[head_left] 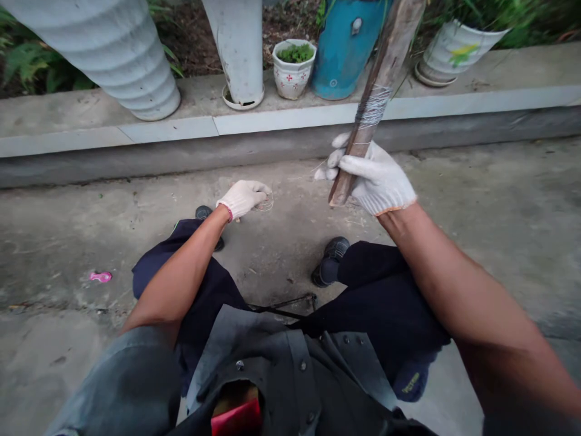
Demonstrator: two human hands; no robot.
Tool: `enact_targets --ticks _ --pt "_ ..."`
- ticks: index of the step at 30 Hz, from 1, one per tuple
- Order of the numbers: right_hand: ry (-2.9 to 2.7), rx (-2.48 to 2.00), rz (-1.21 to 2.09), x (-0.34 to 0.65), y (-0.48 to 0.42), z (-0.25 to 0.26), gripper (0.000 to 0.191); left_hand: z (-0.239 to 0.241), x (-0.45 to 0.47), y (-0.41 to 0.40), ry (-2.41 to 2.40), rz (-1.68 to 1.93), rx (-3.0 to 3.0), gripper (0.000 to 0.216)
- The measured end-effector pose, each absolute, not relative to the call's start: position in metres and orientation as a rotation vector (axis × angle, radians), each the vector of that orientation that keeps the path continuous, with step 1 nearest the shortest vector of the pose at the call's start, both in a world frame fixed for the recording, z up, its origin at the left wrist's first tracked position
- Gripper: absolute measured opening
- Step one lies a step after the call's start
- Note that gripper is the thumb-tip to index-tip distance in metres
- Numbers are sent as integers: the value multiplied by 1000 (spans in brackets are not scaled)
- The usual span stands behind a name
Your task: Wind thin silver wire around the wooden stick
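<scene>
In the head view, the right hand [379, 175], in a white knitted glove, has its grip closed around the lower part of a wooden stick [399, 36], the thumb laid across its face. The stick slants up and to the right, above the concrete floor [281, 242] and in front of the ledge [181, 128]. A winding of thin wire [374, 109] circles it just above the hand. The left hand [242, 197], also gloved, is well apart from the stick, over the floor near the left knee; its grip is pinched shut on a pale strand [271, 203] that loops at the fingertips. On the ledge stand a ribbed white pot [118, 60], a tall white vase [240, 48], a small white planter [290, 79] with greenery, a blue container [345, 54] and another white planter [463, 48]. A pink object [100, 277] lies on the floor at the left.
</scene>
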State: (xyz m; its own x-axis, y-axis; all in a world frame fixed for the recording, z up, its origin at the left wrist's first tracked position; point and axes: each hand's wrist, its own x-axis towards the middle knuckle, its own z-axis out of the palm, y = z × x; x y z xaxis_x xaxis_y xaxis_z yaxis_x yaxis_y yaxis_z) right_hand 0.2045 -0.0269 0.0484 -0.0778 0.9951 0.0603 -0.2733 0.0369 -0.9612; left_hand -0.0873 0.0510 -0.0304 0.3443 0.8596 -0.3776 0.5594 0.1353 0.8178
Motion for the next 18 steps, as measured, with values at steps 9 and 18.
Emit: enact_targets --ticks 9,18 --pt "-1026 -930 1387 220 -17 39 49 -38 -108 48 1465 562 1643 29" --pt "-1071 -1070 1492 222 -46 61 47 -31 -115 49 1617 626 1495 21"
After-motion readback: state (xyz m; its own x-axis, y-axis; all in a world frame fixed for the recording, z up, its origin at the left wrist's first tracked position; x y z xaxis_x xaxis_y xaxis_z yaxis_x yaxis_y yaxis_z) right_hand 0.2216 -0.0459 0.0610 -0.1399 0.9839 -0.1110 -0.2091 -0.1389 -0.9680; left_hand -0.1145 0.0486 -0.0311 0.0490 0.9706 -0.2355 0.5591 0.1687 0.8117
